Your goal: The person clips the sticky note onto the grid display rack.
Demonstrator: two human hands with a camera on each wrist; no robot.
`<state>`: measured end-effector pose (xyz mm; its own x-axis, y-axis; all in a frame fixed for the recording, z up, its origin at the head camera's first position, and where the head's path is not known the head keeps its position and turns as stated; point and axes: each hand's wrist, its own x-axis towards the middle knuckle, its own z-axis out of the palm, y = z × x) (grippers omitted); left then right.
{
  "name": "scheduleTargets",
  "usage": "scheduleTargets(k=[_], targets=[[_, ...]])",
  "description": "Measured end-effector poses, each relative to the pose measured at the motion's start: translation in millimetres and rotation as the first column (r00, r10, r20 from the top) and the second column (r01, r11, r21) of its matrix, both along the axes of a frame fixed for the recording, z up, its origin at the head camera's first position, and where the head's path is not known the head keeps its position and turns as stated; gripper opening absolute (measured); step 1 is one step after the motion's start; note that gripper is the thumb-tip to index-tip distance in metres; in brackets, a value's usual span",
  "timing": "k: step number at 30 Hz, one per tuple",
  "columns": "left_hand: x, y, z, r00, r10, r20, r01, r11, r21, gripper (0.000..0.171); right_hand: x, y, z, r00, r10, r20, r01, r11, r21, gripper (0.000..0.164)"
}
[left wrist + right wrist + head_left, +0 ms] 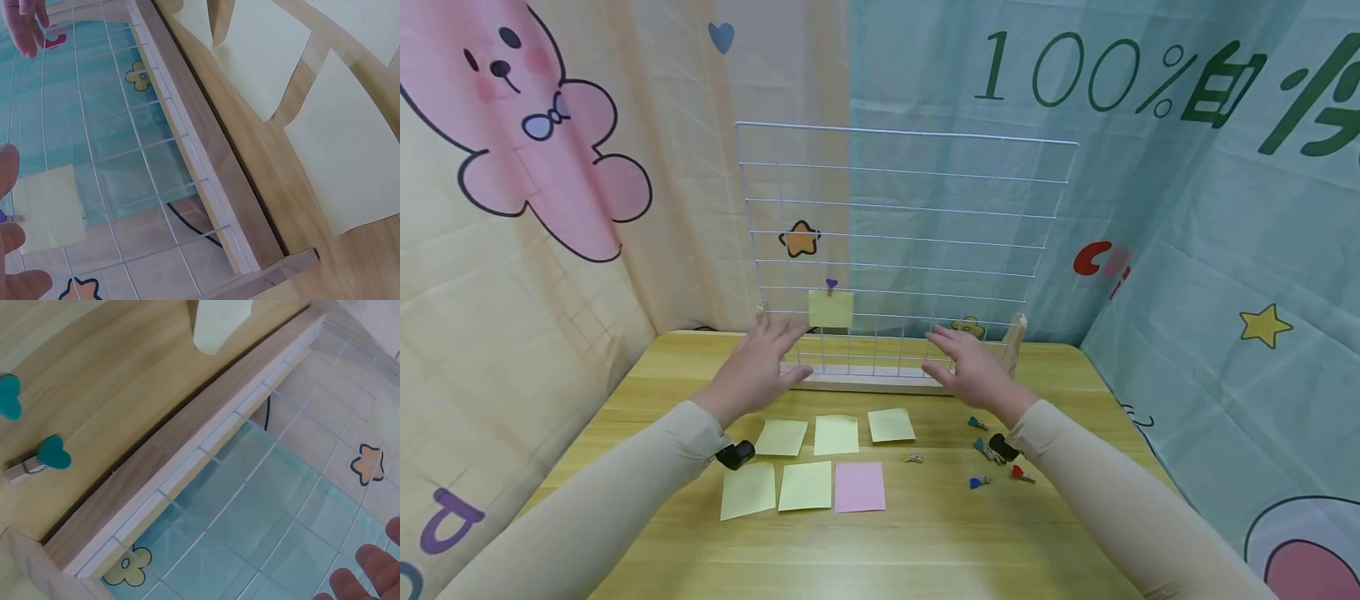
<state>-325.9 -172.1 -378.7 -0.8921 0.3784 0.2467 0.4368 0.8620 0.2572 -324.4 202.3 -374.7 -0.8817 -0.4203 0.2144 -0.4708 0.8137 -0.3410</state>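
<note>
A white wire grid (910, 208) stands upright in a wooden base (865, 383). On its lower left hangs a pale yellow sticky note (831, 309), held by a small clip with a purple heart (831, 284). My left hand (760, 362), fingers spread, is in front of the grid just left of that note. My right hand (973, 367) is raised before the grid's lower right, its fingers extended and holding nothing. In the left wrist view the left fingertips (25, 284) show at the edge beside the note. The right fingertips (375, 569) show at the lower right of the right wrist view.
Several yellow notes (805, 485) and a pink note (860, 487) lie in two rows on the wooden table (775, 558). To their right are scattered heart clips (979, 482), blue, teal and red. One small clip (913, 458) lies near the notes. Printed curtains (1187, 250) surround the table.
</note>
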Motion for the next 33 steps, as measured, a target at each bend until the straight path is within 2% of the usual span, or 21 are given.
scheduleTargets(k=[12,25,33], targets=[[10.1,7,-7.1,0.999,-0.01,0.041,0.013,0.997,-0.081,0.081,5.9,14,-15.7,1.0,-0.004,-0.029,0.006,0.999,0.049,0.069],[14.1,6,-17.3,0.998,-0.011,0.068,0.018,0.995,-0.102,0.081,11.5,24,-31.3,0.998,-0.01,-0.055,0.015,0.996,0.088,0.07],[15.7,2,-27.0,0.997,-0.011,0.073,0.018,0.996,-0.092,0.081,14.5,34,-42.9,0.999,-0.022,-0.025,0.024,0.998,0.06,0.072]])
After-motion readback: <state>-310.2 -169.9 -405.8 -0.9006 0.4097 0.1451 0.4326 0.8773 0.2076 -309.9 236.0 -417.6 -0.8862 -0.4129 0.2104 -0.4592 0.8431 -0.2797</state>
